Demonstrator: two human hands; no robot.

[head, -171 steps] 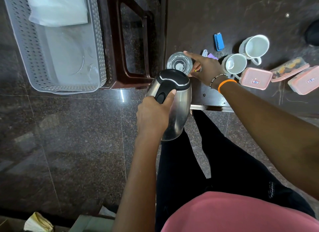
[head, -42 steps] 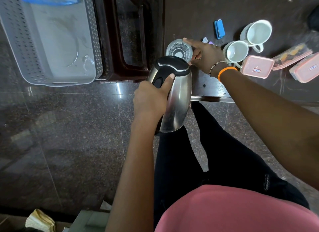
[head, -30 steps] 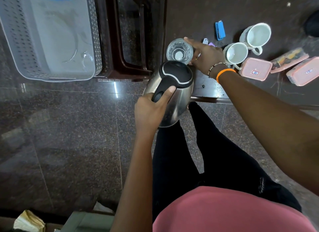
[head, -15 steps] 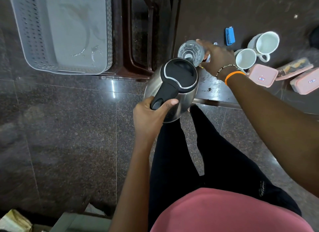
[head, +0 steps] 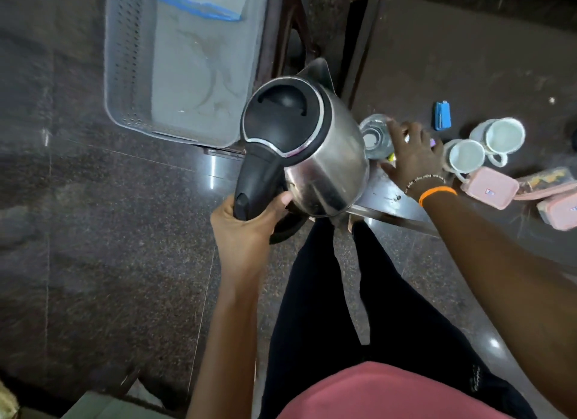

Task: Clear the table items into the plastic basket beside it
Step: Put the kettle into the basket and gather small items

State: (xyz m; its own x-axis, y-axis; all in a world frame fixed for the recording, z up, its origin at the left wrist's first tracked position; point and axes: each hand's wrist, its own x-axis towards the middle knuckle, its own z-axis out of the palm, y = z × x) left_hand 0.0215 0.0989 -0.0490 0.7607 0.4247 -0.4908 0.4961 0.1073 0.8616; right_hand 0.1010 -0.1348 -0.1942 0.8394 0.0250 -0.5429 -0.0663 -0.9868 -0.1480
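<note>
My left hand [head: 246, 222] grips the black handle of a steel electric kettle [head: 324, 159], held in the air between the table corner and the grey perforated plastic basket [head: 125, 75] on the left. My right hand [head: 412, 151] rests fingers spread against a clear drinking glass [head: 373, 136] standing at the dark table's [head: 452, 59] front left corner; whether it grips the glass I cannot tell. Two white mugs [head: 465, 155] [head: 505, 136], a blue lighter [head: 442, 115] and pink lidded boxes [head: 490, 191] lie on the table to the right.
The basket sits on a dark wooden stool [head: 290, 28] and holds a clear bag with a blue strip [head: 199, 0]. A polished granite floor [head: 109, 247] spreads below. My black-trousered legs [head: 327, 293] stand by the table edge. More pink boxes [head: 559, 211] lie at the right border.
The kettle has swung left and up toward the basket, its spout now pointing away from me. My right hand stays by the glass with fingers spread wider.
</note>
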